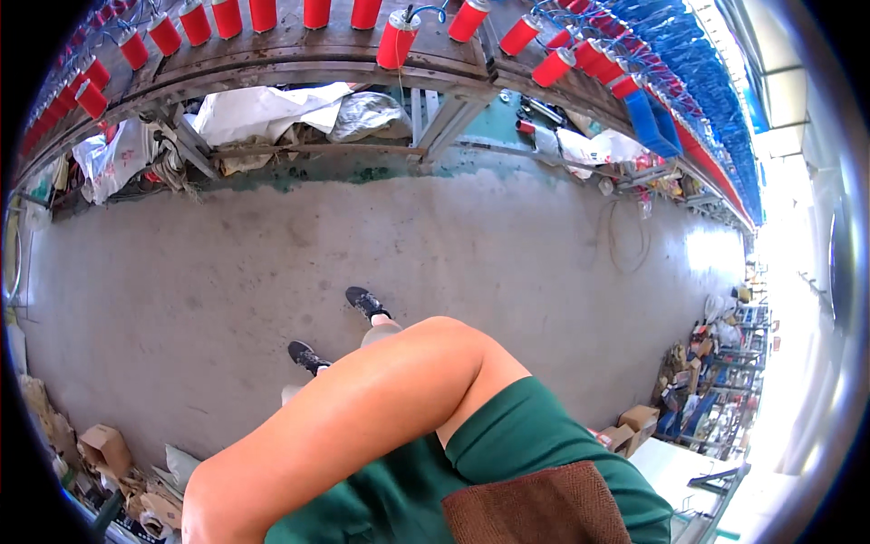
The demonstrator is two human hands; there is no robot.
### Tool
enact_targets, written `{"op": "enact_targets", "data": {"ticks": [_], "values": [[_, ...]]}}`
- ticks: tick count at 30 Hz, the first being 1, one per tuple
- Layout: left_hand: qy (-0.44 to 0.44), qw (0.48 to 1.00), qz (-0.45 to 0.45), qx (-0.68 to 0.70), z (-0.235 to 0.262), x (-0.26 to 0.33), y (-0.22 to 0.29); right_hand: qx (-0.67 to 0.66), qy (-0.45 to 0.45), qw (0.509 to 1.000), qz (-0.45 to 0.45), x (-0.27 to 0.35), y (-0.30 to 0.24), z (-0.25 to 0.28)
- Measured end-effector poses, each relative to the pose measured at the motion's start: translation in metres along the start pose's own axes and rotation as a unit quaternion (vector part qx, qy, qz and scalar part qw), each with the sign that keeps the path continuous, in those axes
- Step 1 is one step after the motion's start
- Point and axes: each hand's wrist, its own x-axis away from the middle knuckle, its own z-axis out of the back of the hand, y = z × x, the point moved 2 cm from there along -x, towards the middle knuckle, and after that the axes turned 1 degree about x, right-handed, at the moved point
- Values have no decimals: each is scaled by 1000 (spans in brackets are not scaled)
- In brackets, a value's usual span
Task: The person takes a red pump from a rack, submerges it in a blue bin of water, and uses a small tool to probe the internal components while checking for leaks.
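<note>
My bare right arm (pixel 362 390) bends across my body from a green short sleeve (pixel 517 426). It runs out of the picture at the lower left, and no fingers show, so what that hand holds or touches is hidden. No part of my left hand can be seen. A brown woven cloth (pixel 544 508) lies over the green shirt at the bottom. Beyond the arm, my dark shoes (pixel 364 301) stand on the grey floor (pixel 227 245).
Across the far side runs a workbench (pixel 317 63) with several red cylinders (pixel 399 41) on wires and a blue bin (pixel 652 122). White sheeting (pixel 263 113) is stuffed underneath. Cardboard boxes (pixel 107 449) lie at lower left. Shelves (pixel 734 372) with clutter stand at right.
</note>
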Motion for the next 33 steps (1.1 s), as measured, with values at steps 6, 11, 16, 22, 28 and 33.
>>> {"op": "enact_targets", "data": {"ticks": [6, 11, 16, 22, 28, 33], "values": [[5, 998, -60, -23, 69, -64, 11, -17, -17, 999, -22, -33, 17, -17], [46, 990, -135, 2, 89, -64, 37, -80, -105, 990, -41, -64, -22, -13], [82, 990, -111, 42, 58, -33, 26, -220, -266, 917, -201, -85, -24, 10], [58, 995, -74, 46, 9, -15, 1, -365, -299, 873, -125, -93, 8, -7], [84, 994, -49, 50, -18, -46, -73, -504, -113, 847, -124, -117, 41, -8], [94, 987, -30, 126, -19, -51, -95, -423, -91, 900, -57, -171, 62, 4]]}}
